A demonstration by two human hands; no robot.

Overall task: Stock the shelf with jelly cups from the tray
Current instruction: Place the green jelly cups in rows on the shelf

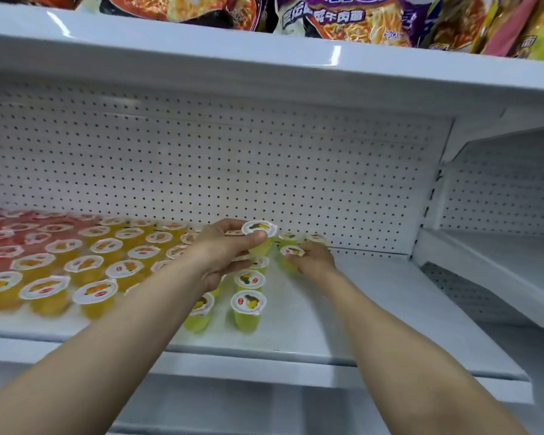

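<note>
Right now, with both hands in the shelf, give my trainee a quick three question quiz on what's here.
1. True or false: the left hand grips a green jelly cup raised above the shelf.
2. Which colour of cups sits farthest left: A red, B orange, C green?
3. Fill in: the packets on the shelf above are instant ____.

Key
1. True; the right hand holds another green cup low near the back wall.
2. A, the red cups, then the orange cups.
3. Noodles, the noodle packets.
</note>
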